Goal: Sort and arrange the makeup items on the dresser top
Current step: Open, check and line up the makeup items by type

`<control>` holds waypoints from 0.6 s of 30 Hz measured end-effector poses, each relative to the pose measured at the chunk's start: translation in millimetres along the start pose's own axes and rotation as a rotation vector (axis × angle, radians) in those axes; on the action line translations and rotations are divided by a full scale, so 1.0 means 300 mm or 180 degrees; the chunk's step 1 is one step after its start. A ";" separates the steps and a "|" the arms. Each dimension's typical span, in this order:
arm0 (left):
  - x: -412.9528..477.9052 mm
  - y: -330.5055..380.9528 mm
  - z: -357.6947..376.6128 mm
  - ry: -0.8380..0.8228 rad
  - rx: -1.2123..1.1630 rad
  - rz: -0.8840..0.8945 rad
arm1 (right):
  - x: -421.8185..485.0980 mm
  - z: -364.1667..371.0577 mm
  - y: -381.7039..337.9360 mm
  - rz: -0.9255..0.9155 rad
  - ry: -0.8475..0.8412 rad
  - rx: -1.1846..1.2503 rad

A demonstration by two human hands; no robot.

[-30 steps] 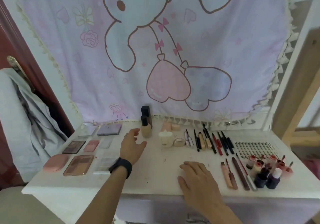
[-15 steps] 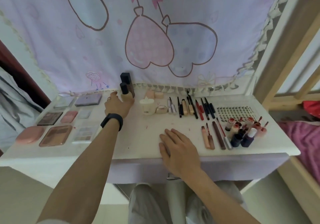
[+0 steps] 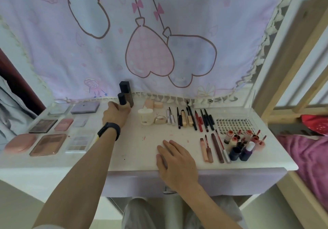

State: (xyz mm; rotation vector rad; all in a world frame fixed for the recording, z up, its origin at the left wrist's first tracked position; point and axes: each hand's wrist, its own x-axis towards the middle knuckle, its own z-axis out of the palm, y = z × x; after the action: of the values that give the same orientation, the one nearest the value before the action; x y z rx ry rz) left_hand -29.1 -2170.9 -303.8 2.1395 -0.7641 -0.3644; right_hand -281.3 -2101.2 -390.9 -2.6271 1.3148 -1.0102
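Foundation bottle (image 3: 122,99) in left hand (image 3: 116,113)

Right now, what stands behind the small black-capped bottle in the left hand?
A taller bottle with a square black cap, backed by the cartoon cloth. The left hand hides the body of the small black-capped bottle and part of the taller one's base.

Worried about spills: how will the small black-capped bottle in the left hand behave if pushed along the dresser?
The black-capped bottle stands upright and narrow, so it probably tips if pushed near the cap. The taller dark bottle stands close behind, so it might get knocked too. The left hand grips its lower body, likely steadying it.
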 end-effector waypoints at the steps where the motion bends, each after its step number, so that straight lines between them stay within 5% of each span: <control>1: -0.003 -0.004 -0.003 -0.0002 -0.0063 0.0008 | 0.001 -0.004 -0.001 -0.0008 -0.0014 -0.0012; 11: -0.192 -0.094 -0.090 0.0294 -0.1375 0.0564 | 0.013 -0.029 -0.010 0.0112 -0.0231 0.0110; 18: -0.453 -0.133 -0.090 -0.0253 -0.1344 0.1339 | 0.044 -0.095 -0.010 0.0818 -0.0788 0.1163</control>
State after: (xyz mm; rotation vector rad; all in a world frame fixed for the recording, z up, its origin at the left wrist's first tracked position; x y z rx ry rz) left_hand -105.2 -2049.4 -318.2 1.5341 -1.0529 -0.3496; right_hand -289.6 -2102.0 -360.3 -2.1663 1.2333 -0.7716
